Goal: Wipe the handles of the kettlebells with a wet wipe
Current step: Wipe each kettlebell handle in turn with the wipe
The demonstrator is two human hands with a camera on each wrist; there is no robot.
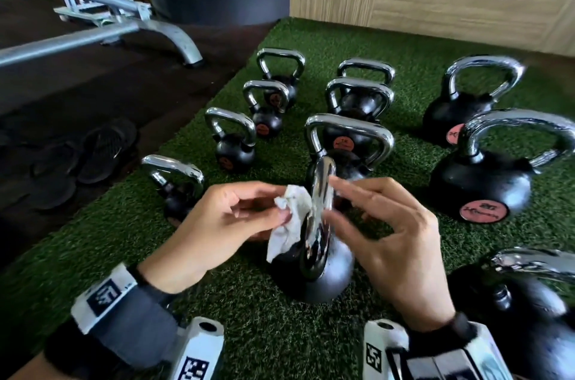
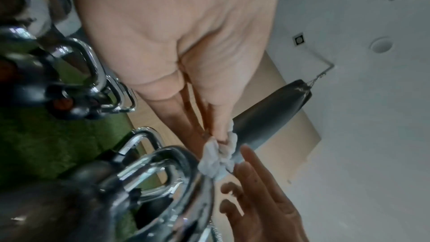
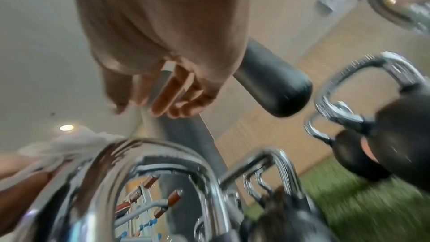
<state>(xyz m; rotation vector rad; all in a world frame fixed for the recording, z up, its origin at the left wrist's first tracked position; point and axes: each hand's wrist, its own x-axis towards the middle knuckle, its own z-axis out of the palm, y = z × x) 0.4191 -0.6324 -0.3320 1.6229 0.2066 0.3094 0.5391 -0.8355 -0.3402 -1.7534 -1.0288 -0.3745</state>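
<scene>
Pinching the wet wipe (image 1: 287, 221), the left hand (image 1: 217, 224) pressed it on the left side of the near kettlebell's chrome handle (image 1: 320, 208). Right hand (image 1: 392, 242) hovered just beside that handle, fingers loosely spread, holding nothing. Wiping looked mid-way; other kettlebells (image 1: 351, 130) on the turf (image 1: 267, 333) showed no sign either way.

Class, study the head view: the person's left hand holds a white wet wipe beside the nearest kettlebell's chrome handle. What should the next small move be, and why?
Probably press the crumpled white wet wipe onto the nearest black kettlebell's chrome handle and slide it along. The left hand pinches the wipe right beside that handle, and the right hand hovers open on the other side, holding nothing.
</scene>
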